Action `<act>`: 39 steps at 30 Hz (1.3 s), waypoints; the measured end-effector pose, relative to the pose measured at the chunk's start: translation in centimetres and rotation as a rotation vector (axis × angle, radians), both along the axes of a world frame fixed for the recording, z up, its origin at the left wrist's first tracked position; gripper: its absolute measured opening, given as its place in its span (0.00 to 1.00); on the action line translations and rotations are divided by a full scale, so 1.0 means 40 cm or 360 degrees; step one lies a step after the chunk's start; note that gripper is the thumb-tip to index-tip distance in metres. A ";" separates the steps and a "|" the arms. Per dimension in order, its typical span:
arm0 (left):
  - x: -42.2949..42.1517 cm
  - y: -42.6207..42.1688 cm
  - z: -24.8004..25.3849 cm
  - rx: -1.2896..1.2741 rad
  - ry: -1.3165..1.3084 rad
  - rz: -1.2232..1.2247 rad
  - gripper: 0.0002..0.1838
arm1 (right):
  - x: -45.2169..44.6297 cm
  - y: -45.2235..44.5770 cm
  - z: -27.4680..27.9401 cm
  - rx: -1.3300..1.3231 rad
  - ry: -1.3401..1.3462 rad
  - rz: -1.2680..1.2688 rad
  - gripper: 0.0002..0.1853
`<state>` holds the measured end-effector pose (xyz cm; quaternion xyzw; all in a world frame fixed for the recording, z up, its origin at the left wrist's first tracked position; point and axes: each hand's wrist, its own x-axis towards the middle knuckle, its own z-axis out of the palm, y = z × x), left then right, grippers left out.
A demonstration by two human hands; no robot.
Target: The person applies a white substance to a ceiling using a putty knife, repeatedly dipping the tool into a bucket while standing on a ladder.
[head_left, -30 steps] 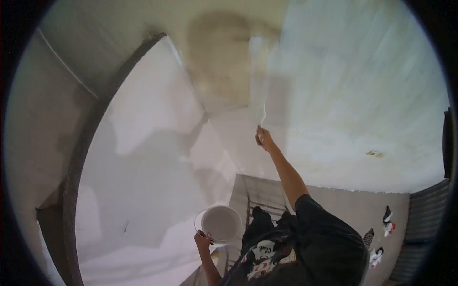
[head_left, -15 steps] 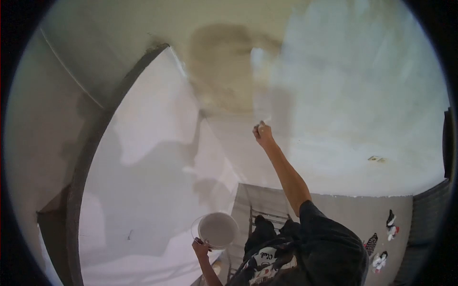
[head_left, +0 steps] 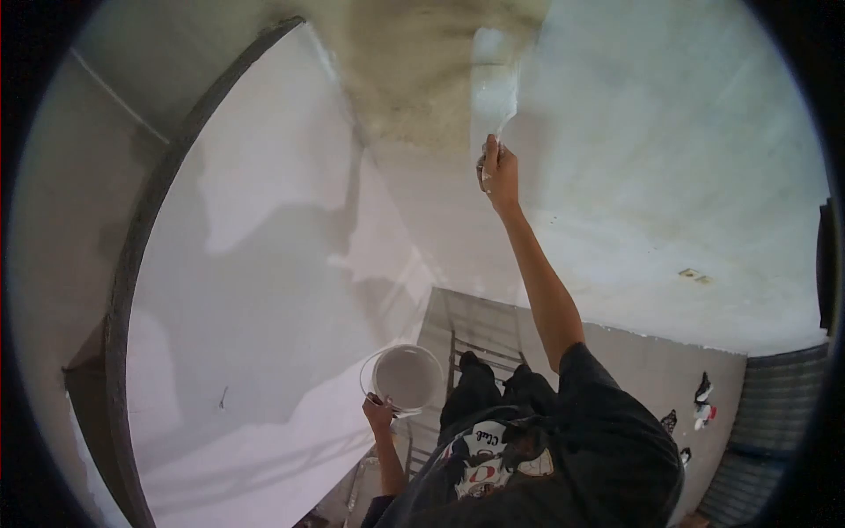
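Note:
My right hand (head_left: pixel 499 176) is raised at the end of an outstretched arm, its fingers closed round a paintbrush (head_left: pixel 503 128); its head blends with the wet white paint and is hard to make out. The brush lies against the wall (head_left: pixel 669 176), by a fresh white streak (head_left: pixel 493 75) that crosses a tan, unpainted patch (head_left: pixel 405 97). Low and to the left, my left hand (head_left: pixel 378 411) grips the rim side of a white bucket (head_left: pixel 407 378). The bucket hangs upright, with pale grey-white paint visible inside.
Beneath my feet is a metal ladder (head_left: pixel 493 355). On the left rises a white wall panel (head_left: pixel 264 264) with a dark edge (head_left: pixel 119 326). Several small items (head_left: pixel 704 400) lie at the lower right, near a dark corrugated shutter (head_left: pixel 766 431).
My right hand has moved up along the wall with the paintbrush, and the white streak shows larger. The bucket and my left hand appear higher in view; the camera has shifted.

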<state>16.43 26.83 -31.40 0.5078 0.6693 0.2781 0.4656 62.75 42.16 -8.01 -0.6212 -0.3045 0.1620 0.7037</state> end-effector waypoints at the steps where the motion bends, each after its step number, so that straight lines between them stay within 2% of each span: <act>1: 0.023 -0.001 0.048 -0.0048 -0.0065 0.0059 0.15 | 0.025 0.011 -0.044 -0.0023 -0.0022 -0.0004 0.22; 2: 0.012 -0.003 0.024 -0.0143 -0.0153 0.0138 0.15 | 0.046 0.015 -0.102 -0.0108 -0.0230 -0.0085 0.22; 4: -0.037 -0.011 -0.074 -0.0084 0.0047 0.0010 0.14 | 0.082 0.024 -0.227 -0.0272 -0.0653 -0.0242 0.23; 5: -0.045 -0.006 -0.105 -0.0047 0.0143 -0.0049 0.14 | 0.079 0.010 -0.271 -0.0395 -0.0533 -0.0205 0.23; 6: -0.010 -0.006 -0.025 -0.0207 0.0079 0.0048 0.14 | 0.064 -0.015 -0.322 -0.0517 -0.0412 -0.0163 0.23; 8: -0.027 0.002 -0.072 -0.0253 0.0082 0.0044 0.14 | 0.053 -0.045 -0.442 -0.0714 0.0036 -0.0023 0.23; 12: -0.062 0.004 -0.110 -0.0138 0.0360 -0.0128 0.14 | 0.060 -0.109 -0.642 -0.0573 0.1003 0.0193 0.22; 14: -0.060 0.019 -0.111 -0.0072 0.0399 -0.0162 0.14 | 0.080 -0.096 -0.702 -0.0578 0.1339 0.0001 0.17; 17: -0.038 0.014 -0.053 0.0049 0.0371 -0.0140 0.14 | 0.089 -0.059 -0.617 -0.0657 0.1400 0.0020 0.14; 19: -0.041 0.001 -0.043 0.0077 0.0294 -0.0073 0.14 | 0.105 -0.009 -0.594 -0.0345 0.1579 0.0152 0.14; 20: -0.056 0.008 -0.075 0.0138 0.0518 -0.0164 0.15 | 0.118 0.018 -0.581 -0.0191 0.1663 0.0213 0.13; 24: -0.045 0.000 -0.060 -0.0028 -0.0021 0.0078 0.16 | 0.110 0.076 -0.450 0.0155 0.1872 0.0262 0.12; 26: -0.039 0.007 -0.047 -0.0037 -0.0034 0.0086 0.17 | 0.107 0.085 -0.344 0.0109 0.1715 0.0264 0.08; 28: -0.012 0.005 0.009 0.0030 -0.0023 0.0080 0.16 | 0.077 0.044 -0.124 -0.0061 0.1509 0.0351 0.09; 31: 0.006 0.000 0.027 0.0264 0.0299 -0.0163 0.16 | 0.035 -0.036 0.158 0.0331 0.1173 0.0482 0.11; 32: 0.005 -0.005 0.023 0.0176 0.0214 -0.0106 0.16 | 0.026 -0.057 0.242 0.0433 0.1043 0.0487 0.11; 34: 0.000 -0.003 0.001 0.0008 0.0039 0.0010 0.16 | 0.021 -0.064 0.386 0.0373 0.0929 0.0417 0.10; 36: 0.009 -0.003 0.009 -0.0050 -0.0034 0.0058 0.16 | 0.034 -0.065 0.469 0.0519 0.0724 0.0562 0.13; 37: 0.008 -0.004 0.009 -0.0076 -0.0072 0.0086 0.16 | 0.026 -0.071 0.490 0.0455 0.0597 0.0528 0.14; 39: -0.053 -0.006 -0.138 0.0066 0.0063 -0.0042 0.15 | 0.016 -0.071 0.519 0.0338 0.0339 0.0464 0.16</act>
